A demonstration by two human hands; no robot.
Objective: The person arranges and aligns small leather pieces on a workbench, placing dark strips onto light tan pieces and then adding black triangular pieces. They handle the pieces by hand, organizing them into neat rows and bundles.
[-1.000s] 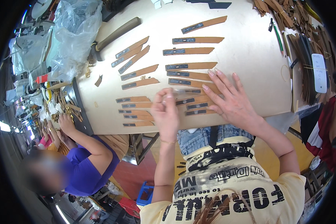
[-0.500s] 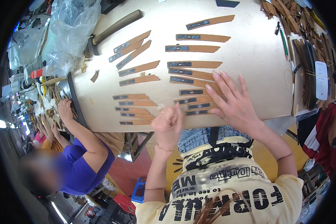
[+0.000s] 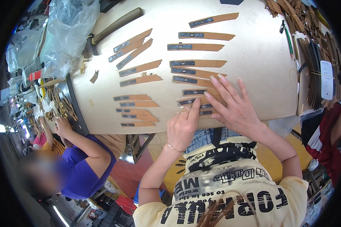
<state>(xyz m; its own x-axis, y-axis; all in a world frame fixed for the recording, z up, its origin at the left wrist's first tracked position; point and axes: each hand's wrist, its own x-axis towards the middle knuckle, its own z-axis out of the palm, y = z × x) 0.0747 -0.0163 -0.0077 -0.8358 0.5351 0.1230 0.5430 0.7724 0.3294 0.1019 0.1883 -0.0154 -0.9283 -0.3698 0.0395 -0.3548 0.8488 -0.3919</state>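
Observation:
My left hand [image 3: 182, 126] reaches over the near edge of the table, its index fingertip on the dark patch of a brown leather strip [image 3: 185, 102]. Its other fingers are curled; what they hold, if anything, is hidden. My right hand [image 3: 235, 106] lies flat with fingers spread over the right ends of the nearest strips, partly covering them. Several similar strips, each with a dark slotted patch at its left end, form a column ahead of my hands, such as one strip [image 3: 206, 36]. A second column of strips [image 3: 140, 97] lies to the left.
A wooden-handled hammer [image 3: 117, 25] lies far left beside clear plastic bags [image 3: 70, 30]. At right are a green pencil [image 3: 288, 44], bundled dark strips [image 3: 310, 75] with a white tag [image 3: 326, 80], and a pile of brown scraps [image 3: 291, 15]. A co-worker in purple [image 3: 87, 159] sits at left.
My left hand has moved right and slightly up, its index finger now extended onto a strip. My right hand has shifted slightly left. The co-worker's hand has moved nearer the co-worker.

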